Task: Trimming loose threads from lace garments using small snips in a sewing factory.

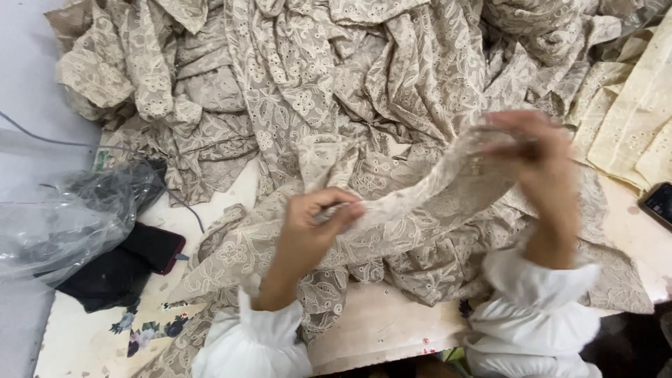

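Both of my hands hold one narrow strip of beige embroidered lace fabric (420,192), stretched between them. My left hand (315,220) pinches its lower end, and something small and metallic shows between the fingers. My right hand (535,164) is raised and blurred, closed on the strip's upper end. The strip belongs to a large heap of the same beige floral fabric (294,91) covering the table. White gathered sleeves (255,343) cover both my wrists.
A crumpled clear plastic bag (63,220) and a black object (126,266) lie at the left. A grey cable (42,138) runs at the far left. Paler yellow lace pieces (630,119) sit at the right, beside a dark phone (659,203). The worn tabletop (378,325) shows near me.
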